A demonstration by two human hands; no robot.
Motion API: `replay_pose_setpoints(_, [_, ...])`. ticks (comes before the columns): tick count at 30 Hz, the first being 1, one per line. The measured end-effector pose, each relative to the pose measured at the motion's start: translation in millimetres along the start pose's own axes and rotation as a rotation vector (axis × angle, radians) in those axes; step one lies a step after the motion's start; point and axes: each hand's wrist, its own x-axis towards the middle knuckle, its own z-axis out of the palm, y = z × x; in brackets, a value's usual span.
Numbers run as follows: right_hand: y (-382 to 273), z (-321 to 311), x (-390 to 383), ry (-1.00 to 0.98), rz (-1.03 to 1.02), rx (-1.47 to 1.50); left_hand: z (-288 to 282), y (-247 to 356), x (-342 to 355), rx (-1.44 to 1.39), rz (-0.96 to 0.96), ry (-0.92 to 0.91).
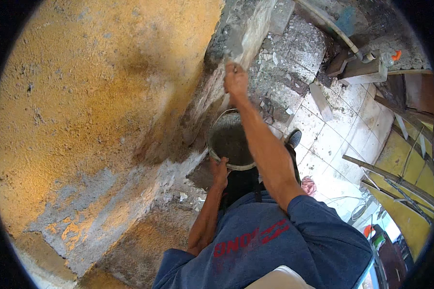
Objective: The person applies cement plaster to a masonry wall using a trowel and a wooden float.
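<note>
My left hand (219, 172) is closed on the near rim of a round bucket (210, 150), which is tilted so that its opening faces up at me. Dark grey material, perhaps mortar, shows inside it. Beyond the bucket, my right hand (236, 83) is raised with its fingers closed round what looks like a trowel (234, 45). Its grey blade is blurred and lies at the lower strip of wall. Fresh-looking grey patches mark that strip, below the rough yellow wall (106, 86). Whether the blade touches the wall I cannot tell.
Rubble and flakes lie along the wall's foot. White floor tiles (340, 130) spread to the right, with a loose board (321, 102) on them. A wooden block (366, 73), a pipe (340, 31), long strips (390, 176) and a pink cloth (308, 186) are also there.
</note>
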Motion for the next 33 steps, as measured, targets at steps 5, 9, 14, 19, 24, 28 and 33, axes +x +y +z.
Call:
replay_pose_setpoints(5, [58.7, 12.4, -4.8, 0.155, -0.283, 0.184, 18.4, -25.3, 24.4, 0.152, 0.003, -0.006])
replay_pose_setpoints(9, [21.9, 13.7, -45.5, 0.030, 0.196, 0.367, 8.5, -23.7, 27.3, 0.157, -0.024, 0.069])
replay_pose_setpoints(14, [-14.4, -75.7, -78.9, -0.081, 0.206, 0.156, 20.6, 1.6, 18.3, 0.012, 0.056, -0.080])
replay_pose_setpoints(19, [-6.5, -188.1, -131.9, -0.276, -0.014, -0.309, 17.7, -13.3, 47.7, 0.007, 0.150, -0.051])
replay_pose_setpoints(24, [13.0, -279.6, -182.1, -0.317, -0.278, -1.589, 45.9, 14.7, 38.4, 0.218, 0.081, -0.087])
replay_pose_setpoints(28, [-8.9, -294.4, -165.3, -0.263, -0.342, -1.558, 68.8, 13.3, 12.9, 0.466, 0.093, -0.031])
replay_pose_setpoints(33, [26.9, -279.7, -141.1, -0.375, -0.679, -1.710, 74.8, -1.5, 5.4, 0.613, 0.429, -0.257])
